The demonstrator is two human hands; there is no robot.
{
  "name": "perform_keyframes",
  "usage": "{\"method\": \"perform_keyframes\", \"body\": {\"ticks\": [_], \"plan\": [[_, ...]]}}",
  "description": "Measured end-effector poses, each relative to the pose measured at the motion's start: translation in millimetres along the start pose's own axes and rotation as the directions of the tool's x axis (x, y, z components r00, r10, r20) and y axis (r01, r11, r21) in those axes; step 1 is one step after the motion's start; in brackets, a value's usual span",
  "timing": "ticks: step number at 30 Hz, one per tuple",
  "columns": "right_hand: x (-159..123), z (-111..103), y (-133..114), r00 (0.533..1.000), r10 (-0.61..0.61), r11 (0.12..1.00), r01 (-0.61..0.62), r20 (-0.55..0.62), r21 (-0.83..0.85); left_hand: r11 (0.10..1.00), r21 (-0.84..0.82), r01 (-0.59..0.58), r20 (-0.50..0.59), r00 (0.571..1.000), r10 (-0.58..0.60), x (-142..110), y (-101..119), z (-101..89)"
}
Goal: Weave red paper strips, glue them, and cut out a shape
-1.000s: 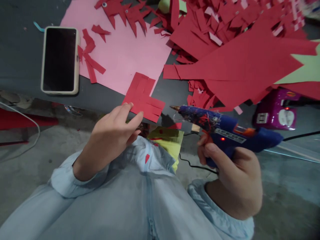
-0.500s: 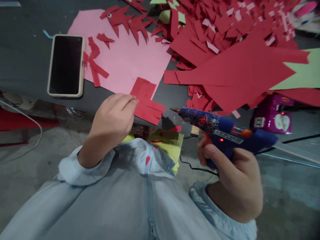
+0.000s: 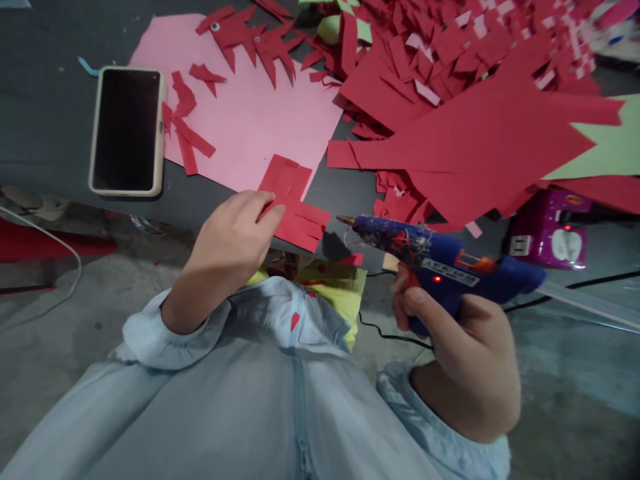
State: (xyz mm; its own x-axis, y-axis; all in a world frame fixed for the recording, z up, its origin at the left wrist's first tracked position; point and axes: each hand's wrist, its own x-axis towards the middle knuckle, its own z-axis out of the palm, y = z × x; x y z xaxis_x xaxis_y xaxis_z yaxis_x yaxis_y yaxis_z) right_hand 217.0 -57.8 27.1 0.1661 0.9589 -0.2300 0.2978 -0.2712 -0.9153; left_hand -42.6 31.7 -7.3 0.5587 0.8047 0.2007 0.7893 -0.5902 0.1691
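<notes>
My right hand (image 3: 457, 340) is closed around the handle of a blue hot glue gun (image 3: 420, 253), one finger by its orange trigger. Its metal nozzle points left, a short way from a slit red paper piece (image 3: 303, 223), and thin glue strings cling to the barrel. A small red light glows on the gun. At the table's front edge, my left hand (image 3: 233, 230) is closed on the left side of that paper piece, bent fingers pressing its surface. The fingertips partly cover the paper. The piece overlaps the corner of a pink paper sheet (image 3: 250, 127).
A phone (image 3: 127, 130) in a pale case lies at left. Red cut-paper shapes (image 3: 233, 37) rest on the pink sheet. Large red sheets (image 3: 480, 147) and a pile of scraps (image 3: 450, 40) fill the right. A purple power box (image 3: 547, 230) stands by black cords.
My left hand lifted slightly, drew its fingers together, then spread them a little on the paper piece again. The glue gun shifted slightly left in my right hand.
</notes>
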Motion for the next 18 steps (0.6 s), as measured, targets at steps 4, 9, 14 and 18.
{"method": "perform_keyframes", "body": {"ticks": [4, 9, 14, 18], "plan": [[1.0, 0.3, -1.3, 1.0, 0.017, 1.0, -0.017, -0.015, -0.005, 1.0, 0.011, 0.004, 0.03, 1.0, -0.004, -2.1, 1.6, 0.4], [2.9, 1.5, -1.3, 1.0, 0.011, 1.0, -0.011, -0.01, -0.003, 1.0, 0.008, -0.014, 0.056, 0.998, 0.014, -3.1, 4.7, -0.7], [2.3, 0.2, 0.7, 1.0, 0.002, 1.0, -0.002, -0.006, 0.005, 0.999, -0.048, 0.006, 0.047, 0.999, -0.004, -1.3, 4.8, -0.2], [0.9, -1.9, 2.8, 1.0, 0.019, 1.0, -0.019, 0.0, 0.004, 0.998, -0.058, -0.002, 0.061, 0.998, 0.006, 0.4, 2.0, 0.3]]}}
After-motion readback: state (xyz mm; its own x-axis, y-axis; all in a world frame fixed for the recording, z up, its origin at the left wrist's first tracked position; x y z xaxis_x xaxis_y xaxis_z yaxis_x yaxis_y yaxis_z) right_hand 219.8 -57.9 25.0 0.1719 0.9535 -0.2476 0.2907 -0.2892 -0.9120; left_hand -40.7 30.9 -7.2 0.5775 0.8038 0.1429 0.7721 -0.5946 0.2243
